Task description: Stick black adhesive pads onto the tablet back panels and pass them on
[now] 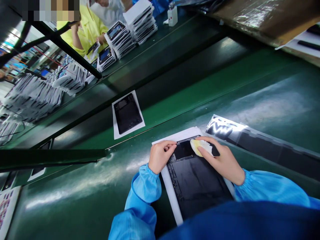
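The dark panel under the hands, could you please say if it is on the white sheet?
On: the white sheet borders the dark panel along its left and far edges.

Black panel point(197, 181): thin, rectangular, tablet-like, lying flat, set slightly askew. Glossy black rectangle point(184, 150) near its far end; large smooth dark area below that; small fittings point(176, 183) along its left edge. Near end hidden. White sheet point(181, 134) under the black panel, flat, showing past its far edge and as a strip along its left side. Pad point(200, 144): yellow and white, soft-looking, rounded, gripped, at the far end of the black panel, right part; contact unclear.
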